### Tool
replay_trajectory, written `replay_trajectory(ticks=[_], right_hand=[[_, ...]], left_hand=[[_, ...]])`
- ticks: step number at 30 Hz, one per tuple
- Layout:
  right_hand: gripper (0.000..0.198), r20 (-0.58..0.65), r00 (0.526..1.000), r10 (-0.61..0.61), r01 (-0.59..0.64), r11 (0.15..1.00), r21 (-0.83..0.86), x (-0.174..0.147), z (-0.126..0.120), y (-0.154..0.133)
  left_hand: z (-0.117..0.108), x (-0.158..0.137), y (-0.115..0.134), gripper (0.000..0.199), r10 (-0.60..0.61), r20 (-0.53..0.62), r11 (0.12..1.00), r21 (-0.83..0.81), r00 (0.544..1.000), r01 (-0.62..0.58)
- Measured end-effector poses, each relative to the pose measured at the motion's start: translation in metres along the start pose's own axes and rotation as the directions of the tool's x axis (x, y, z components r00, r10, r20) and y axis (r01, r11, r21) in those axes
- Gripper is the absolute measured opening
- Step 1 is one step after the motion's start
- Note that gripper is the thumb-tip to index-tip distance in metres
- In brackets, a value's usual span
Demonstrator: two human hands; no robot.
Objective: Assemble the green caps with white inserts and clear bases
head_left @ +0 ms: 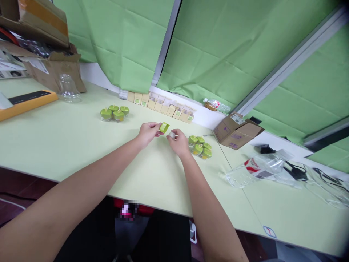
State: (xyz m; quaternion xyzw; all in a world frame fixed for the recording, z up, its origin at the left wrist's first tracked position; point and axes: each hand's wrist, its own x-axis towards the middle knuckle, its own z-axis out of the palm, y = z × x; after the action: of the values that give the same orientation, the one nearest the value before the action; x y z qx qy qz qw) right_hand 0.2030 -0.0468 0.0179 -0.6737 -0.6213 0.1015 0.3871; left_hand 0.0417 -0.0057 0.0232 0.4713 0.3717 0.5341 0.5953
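Over the middle of the table, my left hand (pixel 149 134) pinches a green cap (pixel 164 127) whose hollow side faces right. Just to its right, my right hand (pixel 178 142) is closed on a small whitish piece (pixel 172 135); its exact kind I cannot make out. The two pieces are close together but apart. Beside my right hand stands a cluster of small clear containers with green lids (pixel 200 147), each lid with a little loop. A second group of green-lidded containers (pixel 114 113) is on the table to the left of my left hand.
A row of small cardboard boxes (pixel 163 106) lines the wall. Cardboard cartons (pixel 236 131) stand at the right and far left. A large clear bottle (pixel 253 170) and cables (pixel 324 182) lie on the right. A clear flared vessel (pixel 68 89) and an orange-edged device (pixel 32 100) are at left.
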Motion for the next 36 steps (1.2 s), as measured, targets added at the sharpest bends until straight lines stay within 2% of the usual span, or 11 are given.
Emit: replay_trajectory(ticks=[3,5,7,11,13,15,19,25,30,36], right_hand=[[0.033,-0.029,0.995,0.099,-0.085,0.942,0.324,0.004,0.004,0.0],[0.034,-0.005,0.989,0.148,-0.124,0.847,0.518,0.006,0.004,-0.003],[0.036,0.048,0.979,0.2,-0.18,0.716,0.675,0.005,0.002,-0.008],[0.032,0.194,0.947,0.254,-0.292,0.439,0.85,0.003,-0.004,-0.018],[0.031,0.219,0.944,0.247,-0.302,0.379,0.875,0.002,-0.007,-0.021],[0.033,0.217,0.945,0.247,-0.303,0.395,0.867,0.001,-0.008,-0.022],[0.038,0.173,0.957,0.233,-0.27,0.5,0.823,0.0,-0.007,-0.024],[0.042,0.124,0.979,0.16,-0.19,0.515,0.836,-0.001,0.001,-0.023],[0.041,0.067,0.994,0.091,-0.108,0.587,0.803,-0.001,0.004,-0.019],[0.042,0.008,0.996,0.084,-0.058,0.617,0.785,-0.003,0.005,-0.025]], left_hand=[[0.0,0.0,0.001,0.024,-0.003,-0.017,1.0,-0.003,1.0,0.003],[0.001,0.001,0.001,0.023,-0.004,-0.025,1.0,0.002,1.0,0.004],[0.001,0.001,0.001,0.023,-0.004,-0.028,1.0,0.008,1.0,0.004],[0.0,0.002,0.001,0.023,0.003,-0.041,1.0,0.014,0.999,-0.002],[0.0,0.003,0.0,0.023,0.011,-0.052,1.0,0.016,0.999,-0.01],[0.0,0.003,0.0,0.023,0.022,-0.057,1.0,0.022,0.998,-0.021],[0.0,0.003,-0.001,0.023,0.055,-0.05,0.997,0.053,0.997,-0.053],[-0.001,0.004,-0.002,0.023,0.095,-0.044,0.992,0.085,0.994,-0.091],[-0.002,0.005,-0.004,0.027,0.112,-0.051,0.992,0.06,0.992,-0.109],[-0.002,0.006,-0.005,0.028,0.119,-0.053,0.992,0.048,0.991,-0.117]])
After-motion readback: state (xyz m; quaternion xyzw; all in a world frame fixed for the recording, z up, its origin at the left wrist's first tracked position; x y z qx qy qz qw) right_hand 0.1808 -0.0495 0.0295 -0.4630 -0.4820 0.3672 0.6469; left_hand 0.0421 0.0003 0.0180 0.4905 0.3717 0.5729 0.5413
